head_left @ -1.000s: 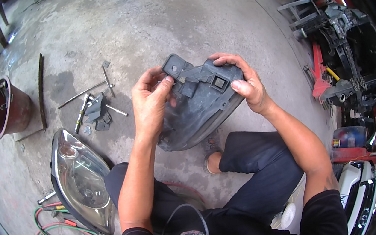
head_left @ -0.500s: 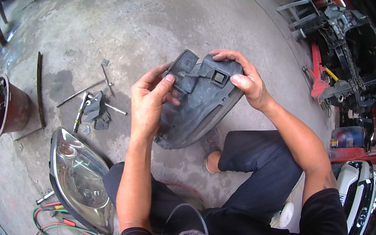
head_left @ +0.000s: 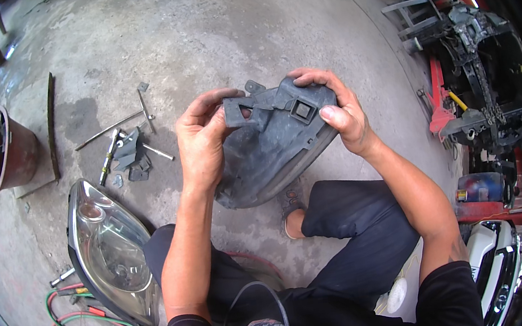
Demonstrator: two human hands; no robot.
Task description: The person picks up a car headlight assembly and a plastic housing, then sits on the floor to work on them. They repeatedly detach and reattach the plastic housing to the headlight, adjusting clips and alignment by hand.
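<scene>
Both hands clench the grey headlamp housing (head_left: 275,142): left hand (head_left: 200,141) at nine o'clock, right hand (head_left: 342,115) at three. Twisting could snap its thin tabs, or drop it onto concrete floor (head_left: 195,35).

Soft daylight, heavy fisheye bend

Even, bright light covers the grey concrete floor (head_left: 195,35), with only faint shadows under the dark grey moulded plastic housing (head_left: 272,145). Pale glare sits on the clear curved headlamp lens (head_left: 106,245). The centre is sharp; straight edges bow toward the rim, where a black vignette closes in and detail softens.
</scene>
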